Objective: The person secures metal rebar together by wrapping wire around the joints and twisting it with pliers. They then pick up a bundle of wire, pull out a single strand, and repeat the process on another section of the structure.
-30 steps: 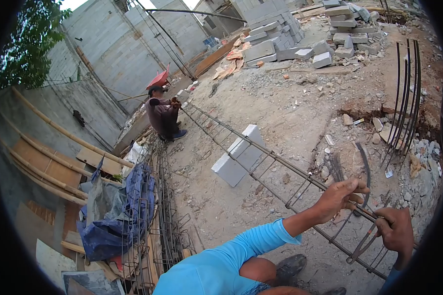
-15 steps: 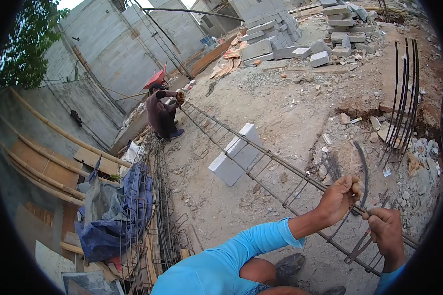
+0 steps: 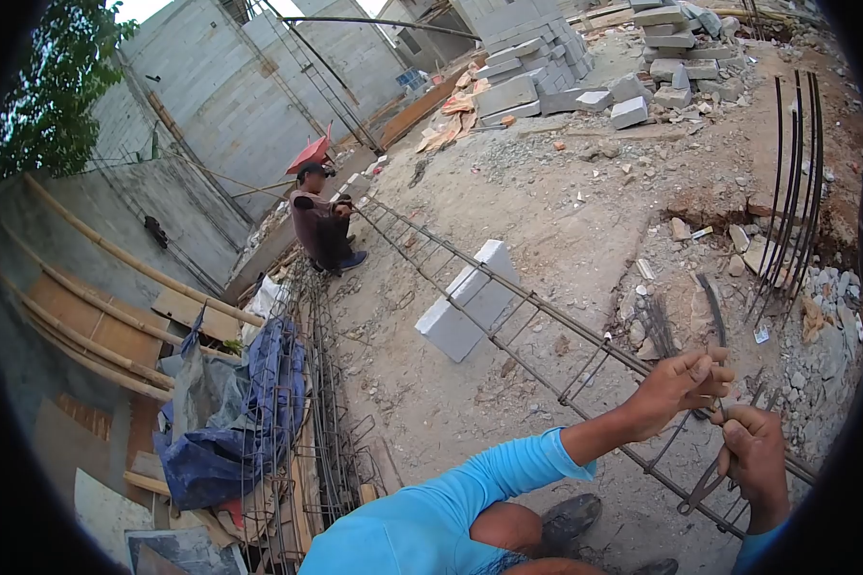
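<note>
A long rebar cage (image 3: 510, 337) of parallel bars and cross ties stretches from beside my hands toward the far left. My left hand (image 3: 679, 391) is over its near upper bars, fingers curled together; whatever they pinch is too small to make out. Just right of it, my right hand (image 3: 753, 450) is closed round a pair of pincers (image 3: 705, 487), one end showing below the fist and thin ends above. The cage passes behind both hands. A white block (image 3: 465, 305) stands on the ground under the cage's middle.
Another person (image 3: 324, 225) squats at the cage's far end. Blue tarp (image 3: 225, 431), bamboo poles (image 3: 134, 268) and more rebar cages (image 3: 321, 422) lie left. Upright bars (image 3: 791, 192) stand right, beside rubble. Stacked blocks (image 3: 532, 72) stand behind; a dark curved strip (image 3: 712, 305) lies near my hands.
My left hand's fingers have loosened from a tighter pinch and shifted slightly right, toward my right hand. The far person has lowered their hands and raised their head. The view has shifted slightly.
</note>
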`<act>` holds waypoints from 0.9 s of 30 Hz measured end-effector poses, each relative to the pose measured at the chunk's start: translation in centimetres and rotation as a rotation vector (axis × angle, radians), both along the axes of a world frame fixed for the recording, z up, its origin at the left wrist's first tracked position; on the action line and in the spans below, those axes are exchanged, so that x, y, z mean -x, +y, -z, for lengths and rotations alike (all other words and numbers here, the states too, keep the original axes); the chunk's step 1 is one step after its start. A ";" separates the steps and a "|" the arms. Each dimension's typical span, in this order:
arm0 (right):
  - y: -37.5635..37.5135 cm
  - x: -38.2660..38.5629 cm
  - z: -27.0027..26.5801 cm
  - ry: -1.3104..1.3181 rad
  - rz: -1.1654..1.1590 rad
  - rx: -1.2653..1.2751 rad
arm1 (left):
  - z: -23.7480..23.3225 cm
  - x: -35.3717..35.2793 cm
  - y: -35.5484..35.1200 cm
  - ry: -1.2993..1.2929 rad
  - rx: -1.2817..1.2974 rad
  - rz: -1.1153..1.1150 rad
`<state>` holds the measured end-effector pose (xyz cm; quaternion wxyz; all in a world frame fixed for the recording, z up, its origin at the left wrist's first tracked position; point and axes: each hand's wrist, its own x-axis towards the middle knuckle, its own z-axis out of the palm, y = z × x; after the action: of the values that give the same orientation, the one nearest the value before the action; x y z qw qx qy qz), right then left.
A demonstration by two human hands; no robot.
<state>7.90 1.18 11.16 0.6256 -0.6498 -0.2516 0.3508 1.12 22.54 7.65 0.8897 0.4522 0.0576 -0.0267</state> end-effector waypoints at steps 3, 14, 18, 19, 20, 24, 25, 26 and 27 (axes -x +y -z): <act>0.4 0.4 -1.4 0.008 -0.052 0.011 | 2.0 -0.6 0.1 -0.107 0.147 -0.115; 1.2 -0.1 -0.4 -1.341 0.254 0.008 | 2.2 -0.2 0.6 0.176 0.436 -0.260; 0.7 -0.1 0.1 -0.787 0.218 0.110 | 2.2 -0.4 1.1 0.139 0.454 -0.304; 0.6 -0.1 0.2 -0.740 0.202 0.079 | 2.1 -0.4 1.1 0.142 0.456 -0.303; 0.5 -0.1 0.2 -0.737 0.201 0.083 | 2.0 -0.3 1.1 0.139 0.451 -0.311; -0.1 -0.1 -0.7 -0.245 0.076 0.027 | 2.4 -0.1 1.3 0.181 0.494 -0.310; -0.3 -0.2 -0.8 -0.208 0.040 0.025 | 2.6 -0.1 1.4 0.185 0.495 -0.310; -0.4 -0.3 -0.6 -0.204 0.039 0.027 | 2.9 -0.2 1.6 0.196 0.552 -0.315; -0.5 -0.6 -0.2 -0.288 0.022 0.045 | 3.1 -0.3 1.8 0.207 0.610 -0.321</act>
<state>8.52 0.64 11.34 0.5721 -0.7099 -0.3240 0.2526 1.41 24.38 4.58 0.9660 0.1461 0.2072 0.0517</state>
